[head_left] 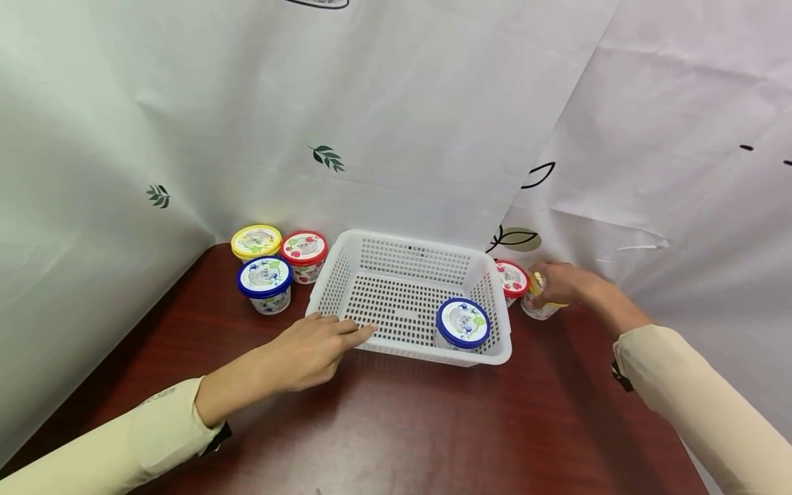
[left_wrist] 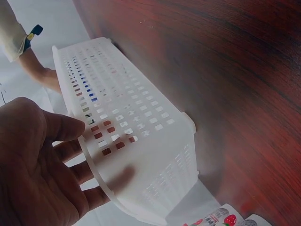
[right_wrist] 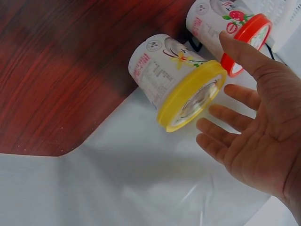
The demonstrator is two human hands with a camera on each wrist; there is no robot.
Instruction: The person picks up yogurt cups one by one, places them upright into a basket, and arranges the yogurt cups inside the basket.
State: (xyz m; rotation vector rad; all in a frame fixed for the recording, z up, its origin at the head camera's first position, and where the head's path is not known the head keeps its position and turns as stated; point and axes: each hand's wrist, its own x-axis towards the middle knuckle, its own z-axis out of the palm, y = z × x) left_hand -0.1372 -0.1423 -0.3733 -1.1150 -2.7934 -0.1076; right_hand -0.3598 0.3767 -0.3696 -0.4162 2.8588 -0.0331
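Observation:
A white plastic basket (head_left: 408,350) stands on the table, with a blue-lidded tub (head_left: 463,323) inside at its near right corner. My left hand (head_left: 312,352) holds the basket's near left corner. In the left wrist view, the thumb of that hand (left_wrist: 42,165) lies at the rim, and the other fingers pass over to the inner side. To the right, my right hand (head_left: 557,283) hovers around a yellow-lidded tub (head_left: 540,311). The right wrist view shows its fingers spread and apart from the yellow lid (right_wrist: 193,96). A red-lidded tub (head_left: 512,278) sits between that tub and the basket.
Left of the basket stand a yellow-lidded tub (head_left: 256,240), a red-lidded tub (head_left: 304,249) and another blue-lidded tub (head_left: 266,285). White patterned sheeting (head_left: 396,124) rises behind and beside the dark red table (head_left: 421,433).

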